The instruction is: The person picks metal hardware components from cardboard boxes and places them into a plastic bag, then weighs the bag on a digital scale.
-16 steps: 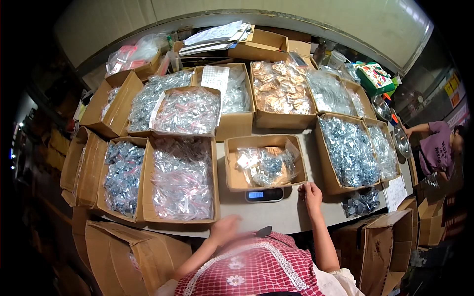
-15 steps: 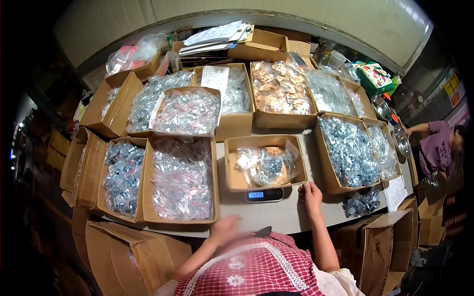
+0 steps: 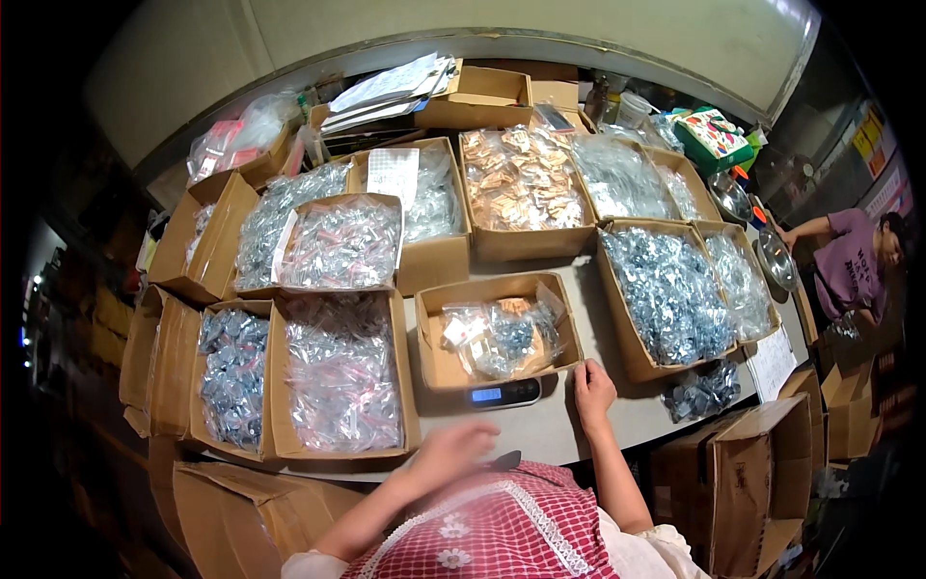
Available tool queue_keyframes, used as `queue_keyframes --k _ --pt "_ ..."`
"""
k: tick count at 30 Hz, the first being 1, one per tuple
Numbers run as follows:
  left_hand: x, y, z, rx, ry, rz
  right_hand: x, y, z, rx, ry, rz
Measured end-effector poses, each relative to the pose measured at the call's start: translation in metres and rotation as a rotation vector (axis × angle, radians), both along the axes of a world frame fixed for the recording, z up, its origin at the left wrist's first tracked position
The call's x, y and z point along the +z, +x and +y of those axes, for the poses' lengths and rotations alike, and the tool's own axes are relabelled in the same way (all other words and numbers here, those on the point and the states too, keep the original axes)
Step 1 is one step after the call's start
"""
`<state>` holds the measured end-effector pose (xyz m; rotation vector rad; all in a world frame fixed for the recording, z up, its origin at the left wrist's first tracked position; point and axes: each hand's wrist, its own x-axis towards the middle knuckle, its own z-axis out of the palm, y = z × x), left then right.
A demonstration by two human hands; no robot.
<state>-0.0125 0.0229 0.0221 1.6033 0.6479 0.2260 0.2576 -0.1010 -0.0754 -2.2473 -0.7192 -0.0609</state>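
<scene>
A shallow open cardboard box (image 3: 436, 362) sits on a small digital scale (image 3: 522, 392) whose blue display is lit. Inside the box lie clear plastic bags (image 3: 492, 340) with grey metal pieces and some copper-coloured ones. My right hand (image 3: 594, 392) rests on the table by the box's near right corner, its fingers curled closed; what they hold, if anything, is hidden. My left hand (image 3: 455, 452) is smeared by motion, over the table's front edge, below the scale and apart from the box. A dark flat piece (image 3: 505, 460) shows beside it at the apron.
Cardboard boxes of bagged metal parts (image 3: 345, 372) crowd the left; more bagged parts (image 3: 666, 294) stand right. Behind is a box of copper-coloured pieces (image 3: 526, 179). Loose dark bags (image 3: 702, 391) and a paper sheet (image 3: 772, 365) lie right. A person (image 3: 854, 261) is at far right.
My left hand has moved up and to the right, toward the scale. My right hand stays by the box's corner. The whole view has shifted slightly.
</scene>
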Motion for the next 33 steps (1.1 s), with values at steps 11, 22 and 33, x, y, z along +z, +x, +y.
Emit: queue_keyframes --k 11,22,33 --pt "0.004 0.122 0.112 -0.266 0.738 -0.049 0.004 -0.002 0.003 -0.011 0.092 0.028" --pt "0.015 0.149 0.110 -0.197 0.834 0.082 0.007 0.004 0.000 -0.087 0.194 0.099" --pt "0.001 0.130 0.094 -0.157 0.967 -0.037 0.005 0.003 -0.001 -0.070 0.201 0.110"
